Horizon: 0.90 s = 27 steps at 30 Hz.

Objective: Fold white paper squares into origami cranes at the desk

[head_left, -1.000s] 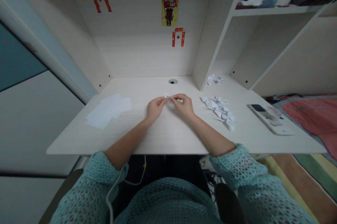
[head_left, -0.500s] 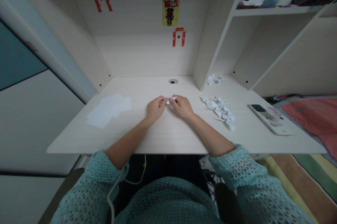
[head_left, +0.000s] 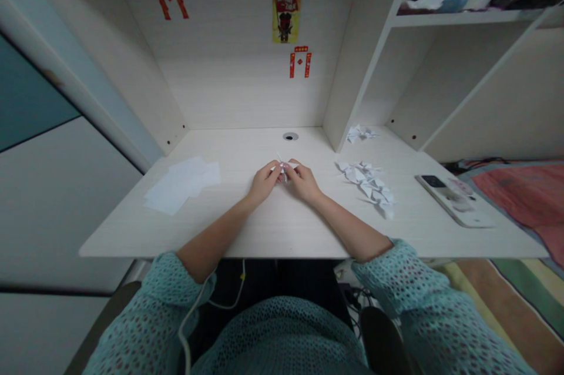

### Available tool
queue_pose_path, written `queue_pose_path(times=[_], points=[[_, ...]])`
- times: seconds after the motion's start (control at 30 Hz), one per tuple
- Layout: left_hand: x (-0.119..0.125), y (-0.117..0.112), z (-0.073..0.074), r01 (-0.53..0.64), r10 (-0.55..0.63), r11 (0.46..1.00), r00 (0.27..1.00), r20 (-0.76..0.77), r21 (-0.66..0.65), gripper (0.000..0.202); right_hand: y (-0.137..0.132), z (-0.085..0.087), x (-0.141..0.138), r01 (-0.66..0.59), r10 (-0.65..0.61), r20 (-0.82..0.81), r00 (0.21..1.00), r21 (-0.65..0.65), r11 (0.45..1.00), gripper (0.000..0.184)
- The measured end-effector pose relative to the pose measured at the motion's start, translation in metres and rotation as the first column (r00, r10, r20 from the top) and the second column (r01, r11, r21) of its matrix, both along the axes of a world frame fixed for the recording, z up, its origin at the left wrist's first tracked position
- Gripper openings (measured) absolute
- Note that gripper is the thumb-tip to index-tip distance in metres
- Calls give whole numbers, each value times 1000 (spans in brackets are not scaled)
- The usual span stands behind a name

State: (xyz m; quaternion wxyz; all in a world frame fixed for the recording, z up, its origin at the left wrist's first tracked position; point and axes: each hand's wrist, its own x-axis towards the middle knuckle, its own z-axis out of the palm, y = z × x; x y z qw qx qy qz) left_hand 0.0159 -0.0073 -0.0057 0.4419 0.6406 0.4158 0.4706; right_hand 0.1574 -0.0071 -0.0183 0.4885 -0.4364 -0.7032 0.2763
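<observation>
My left hand (head_left: 263, 182) and my right hand (head_left: 300, 181) meet over the middle of the pale wooden desk (head_left: 282, 228). Both pinch a small folded white paper piece (head_left: 282, 166) between their fingertips, with a thin point of it sticking up. Most of the paper is hidden by my fingers. A loose stack of flat white paper sheets (head_left: 181, 183) lies to the left of my left hand. A row of several folded white paper figures (head_left: 368, 183) lies to the right of my right hand.
A second small heap of folded paper (head_left: 359, 133) sits at the shelf's foot. A phone (head_left: 453, 199) lies near the desk's right edge. A cable hole (head_left: 289, 136) is at the back. Shelf divider (head_left: 352, 69) rises on the right; a striped bedspread (head_left: 520, 198) lies beyond.
My hands have drawn closer together around the paper piece and shifted slightly right. The paper's point now stands up between the fingertips.
</observation>
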Motion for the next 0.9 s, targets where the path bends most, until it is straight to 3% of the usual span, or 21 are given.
queue_pose_path(times=[0.1,0.2,0.57,0.9], points=[[-2,3,0,116,-115,992,993,-18,42,33,3,-2,-1,-42,40,-77,996,-25,999,42],[-3,4,0,143,-144,989,990,6,24,35,5,-2,-1,-97,92,-132,987,-34,995,43],[-6,6,1,275,-222,950,927,303,-145,28,1,10,-3,-277,174,-463,869,-163,947,40],[-3,2,5,268,-163,940,895,415,-209,25,1,11,-4,-345,173,-556,813,-220,913,38]])
